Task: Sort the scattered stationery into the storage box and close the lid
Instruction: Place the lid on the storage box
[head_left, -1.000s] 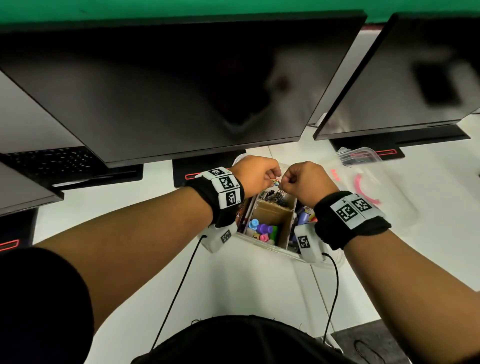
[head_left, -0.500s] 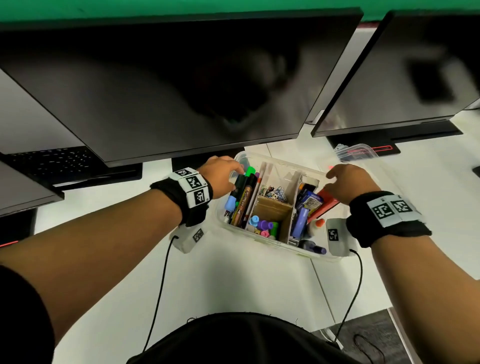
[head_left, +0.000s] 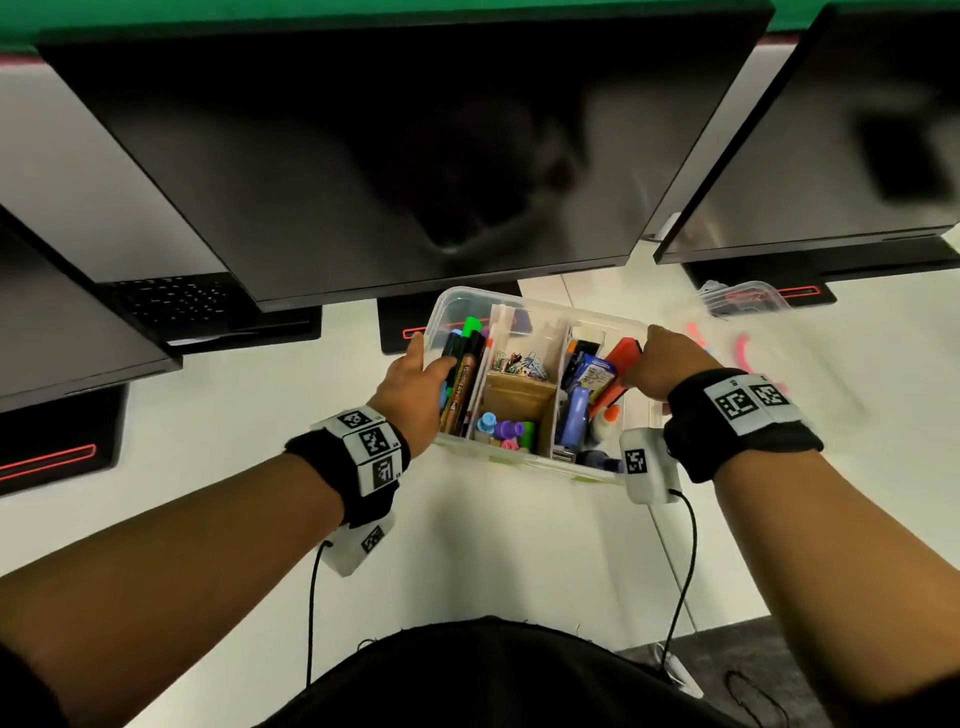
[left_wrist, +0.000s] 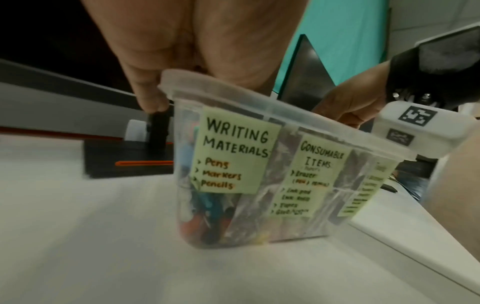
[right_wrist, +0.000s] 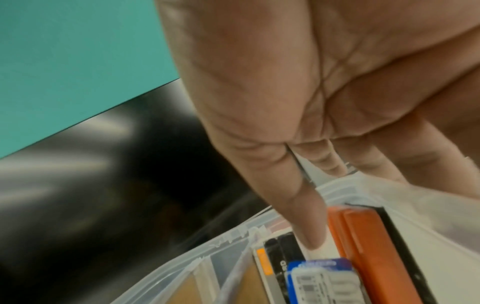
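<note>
Two hands (head_left: 415, 387) (head_left: 670, 364) on box (left_wrist: 259, 107) | labels (left_wrist: 233, 158) only left-wrist

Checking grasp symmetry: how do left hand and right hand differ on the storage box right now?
The left hand holds the storage box at its left wall, by the markers; the right hand holds the right wall, by the orange stapler. The left hand's thumb lies outside the wall; the right hand's thumb reaches inside beside the stapler. Both grip the rim of the open, lidless box.
</note>
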